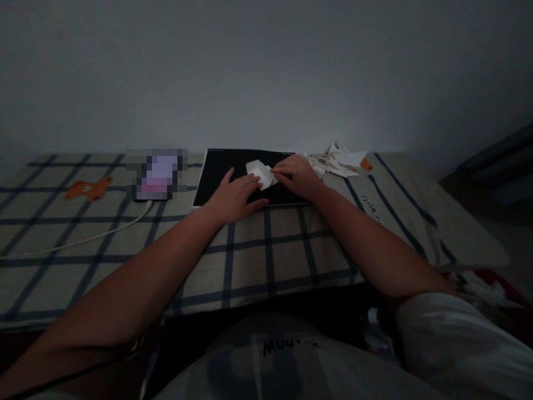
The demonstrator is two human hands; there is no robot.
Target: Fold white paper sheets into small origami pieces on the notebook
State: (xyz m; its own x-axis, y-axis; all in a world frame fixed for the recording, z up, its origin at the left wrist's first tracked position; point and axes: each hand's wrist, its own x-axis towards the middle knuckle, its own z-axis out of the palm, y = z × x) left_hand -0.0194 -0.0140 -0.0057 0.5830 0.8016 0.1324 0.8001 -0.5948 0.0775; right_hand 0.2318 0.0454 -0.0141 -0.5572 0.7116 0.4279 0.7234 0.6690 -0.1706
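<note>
- A small folded piece of white paper is seen lying on a black board, which rests on a checked blanket spread over what looks like a bed.
- The paper is judged light, thin and easily creased or torn; it is best taken at a folded edge or corner, with the rest pressed flat.
- The left hand is laid flat and released, its fingertips resting against the paper's near edge.
- The right hand is curled over the paper's right side, where a corner appears to be pinched, though the grip itself is hard to confirm.
- A heap of paper scraps is seen just beyond the right hand.
- A blurred-out object and a white cable lie to the left.
- Fine detail is lost to the dim light; the paper's folds cannot be made out.
</note>
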